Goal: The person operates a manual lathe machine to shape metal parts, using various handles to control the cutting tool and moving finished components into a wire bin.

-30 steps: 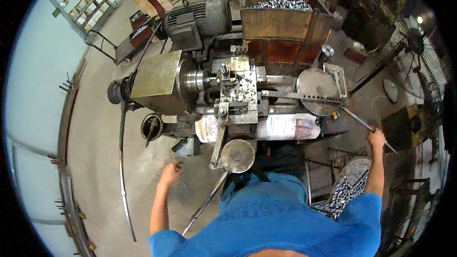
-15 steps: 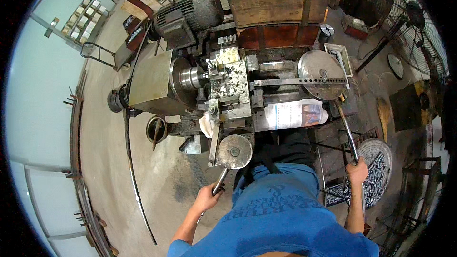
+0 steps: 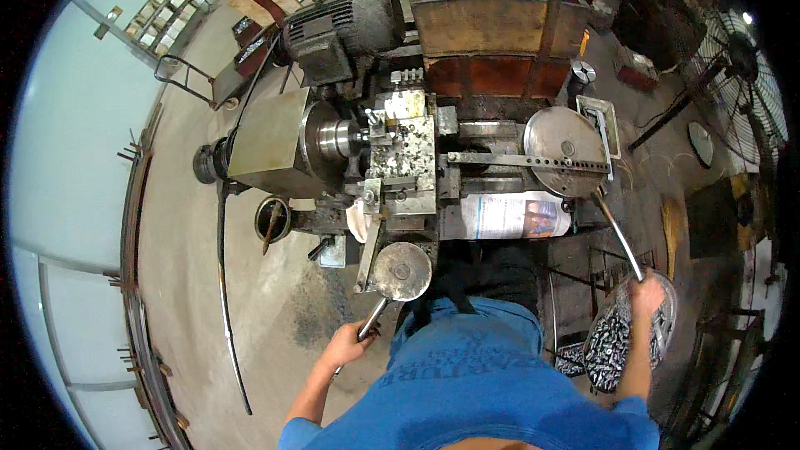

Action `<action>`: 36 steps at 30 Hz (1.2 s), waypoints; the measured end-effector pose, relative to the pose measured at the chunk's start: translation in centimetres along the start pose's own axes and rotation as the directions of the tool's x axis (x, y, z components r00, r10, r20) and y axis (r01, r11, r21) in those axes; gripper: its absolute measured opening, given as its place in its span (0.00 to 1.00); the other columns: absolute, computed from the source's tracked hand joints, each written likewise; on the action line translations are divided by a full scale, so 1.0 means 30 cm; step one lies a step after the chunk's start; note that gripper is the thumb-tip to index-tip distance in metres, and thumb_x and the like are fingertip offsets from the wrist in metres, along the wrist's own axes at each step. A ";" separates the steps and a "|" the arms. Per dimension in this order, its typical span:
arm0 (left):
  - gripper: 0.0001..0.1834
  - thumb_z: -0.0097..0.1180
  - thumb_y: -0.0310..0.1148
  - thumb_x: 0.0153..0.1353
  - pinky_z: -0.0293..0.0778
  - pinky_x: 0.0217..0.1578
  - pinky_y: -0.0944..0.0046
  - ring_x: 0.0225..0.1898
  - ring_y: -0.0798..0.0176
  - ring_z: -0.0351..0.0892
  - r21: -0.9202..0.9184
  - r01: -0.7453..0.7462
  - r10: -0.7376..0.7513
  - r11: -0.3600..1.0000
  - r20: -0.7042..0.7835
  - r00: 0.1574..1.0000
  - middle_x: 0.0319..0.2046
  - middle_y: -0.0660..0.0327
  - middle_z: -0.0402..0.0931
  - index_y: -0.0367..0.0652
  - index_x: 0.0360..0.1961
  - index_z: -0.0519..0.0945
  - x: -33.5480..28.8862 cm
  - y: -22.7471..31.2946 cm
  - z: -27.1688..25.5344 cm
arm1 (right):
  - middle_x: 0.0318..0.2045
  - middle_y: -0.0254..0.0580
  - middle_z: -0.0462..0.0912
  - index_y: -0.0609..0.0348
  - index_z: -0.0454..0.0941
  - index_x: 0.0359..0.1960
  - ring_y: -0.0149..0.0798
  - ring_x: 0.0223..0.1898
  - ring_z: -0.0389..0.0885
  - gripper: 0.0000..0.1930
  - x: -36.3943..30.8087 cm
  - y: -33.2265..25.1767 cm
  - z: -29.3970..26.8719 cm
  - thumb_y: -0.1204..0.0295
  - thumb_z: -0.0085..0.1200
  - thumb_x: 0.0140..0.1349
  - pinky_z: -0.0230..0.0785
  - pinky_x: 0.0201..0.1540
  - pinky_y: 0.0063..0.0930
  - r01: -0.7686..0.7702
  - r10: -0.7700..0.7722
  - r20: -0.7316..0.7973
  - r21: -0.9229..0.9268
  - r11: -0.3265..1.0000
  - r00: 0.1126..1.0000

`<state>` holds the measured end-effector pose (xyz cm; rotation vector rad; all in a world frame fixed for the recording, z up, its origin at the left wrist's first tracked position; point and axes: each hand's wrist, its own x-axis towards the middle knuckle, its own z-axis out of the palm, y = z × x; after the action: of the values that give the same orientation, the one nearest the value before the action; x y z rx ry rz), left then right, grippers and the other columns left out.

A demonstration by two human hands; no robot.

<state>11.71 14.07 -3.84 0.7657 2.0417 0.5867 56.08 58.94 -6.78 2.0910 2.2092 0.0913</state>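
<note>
Below the small round disc (image 3: 403,272) at the machine's front, my left hand (image 3: 346,345) is closed around a metal lever handle (image 3: 373,317). My right hand (image 3: 647,293) grips a longer metal lever (image 3: 618,232) that slants down from the large round disc (image 3: 565,150) on the right. Between them is a lathe-like machine with a round steel chuck (image 3: 336,138) and a chip-covered tool slide (image 3: 407,150). A perforated flat bar (image 3: 521,161) runs from the slide across the large disc. Whether a workpiece sits in the chuck is too small to tell.
A wooden box (image 3: 500,27) of small metal parts stands behind the machine, beside a dark motor (image 3: 343,32). Printed paper (image 3: 498,215) lies on the machine front. At right are a basket (image 3: 664,317) of metal parts and a fan (image 3: 740,58). A long rod (image 3: 226,325) slants at left.
My right hand and its lever have swung a little outward to the right. My left hand has shifted slightly left with its lever. The whole view has also tilted a little.
</note>
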 end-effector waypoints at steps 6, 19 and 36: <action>0.15 0.55 0.34 0.55 0.71 0.37 0.62 0.34 0.61 0.77 0.001 0.026 -0.025 1.000 0.228 0.973 0.32 0.55 0.78 0.40 0.44 0.75 0.030 0.017 -0.037 | 0.57 0.45 0.65 0.51 0.63 0.59 0.46 0.60 0.59 0.28 0.510 -0.069 -0.077 0.63 0.47 0.53 0.52 0.59 0.47 -0.149 0.143 -0.043 -0.205 0.967 0.989; 0.20 0.52 0.47 0.54 0.73 0.29 0.51 0.30 0.46 0.77 0.664 0.194 0.213 0.722 -0.481 0.850 0.27 0.49 0.77 0.40 0.36 0.76 0.524 -0.472 -0.432 | 0.58 0.61 0.60 0.62 0.58 0.59 0.59 0.59 0.57 0.41 0.105 -0.241 0.241 0.70 0.57 0.37 0.52 0.60 0.43 0.230 -0.117 -0.289 0.396 0.889 0.950; 0.17 0.52 0.45 0.53 0.73 0.33 0.50 0.34 0.47 0.78 0.533 0.362 -0.025 0.764 -0.537 0.843 0.31 0.49 0.78 0.41 0.35 0.74 0.616 -0.564 -0.318 | 0.34 0.53 0.79 0.62 0.78 0.36 0.54 0.37 0.77 0.19 -0.014 -0.632 -0.301 0.73 0.55 0.36 0.69 0.43 0.37 0.663 -0.473 -0.466 0.478 0.576 0.748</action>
<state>-9.65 14.01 -20.03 0.7918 2.8323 -0.0619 36.28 57.67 0.10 1.4547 3.3692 -0.4898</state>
